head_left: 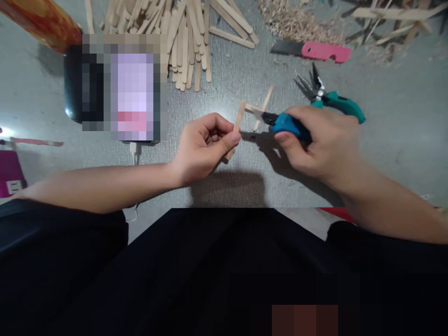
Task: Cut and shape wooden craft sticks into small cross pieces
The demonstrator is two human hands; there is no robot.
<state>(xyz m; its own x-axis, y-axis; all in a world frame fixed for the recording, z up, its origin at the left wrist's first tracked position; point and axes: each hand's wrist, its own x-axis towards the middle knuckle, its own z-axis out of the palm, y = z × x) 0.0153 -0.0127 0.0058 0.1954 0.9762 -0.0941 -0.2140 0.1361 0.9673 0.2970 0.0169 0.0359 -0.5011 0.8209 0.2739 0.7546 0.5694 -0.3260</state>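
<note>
My left hand pinches a wooden craft stick between thumb and fingers; the stick slants upward and its lower end shows below the hand. To its right, my right hand is closed round the blue handle of a utility knife. The knife's blade points left, close to the top part of the held stick; whether they touch I cannot tell. Beyond the blade lies another thin stick on the grey table, partly hidden by the knife. A short light wood piece shows between stick and blade.
Several craft sticks are heaped at the back. Wood shavings and split strips lie back right. A pink folding saw or knife and green-handled pliers lie near my right hand. A blurred phone with a cable stands left.
</note>
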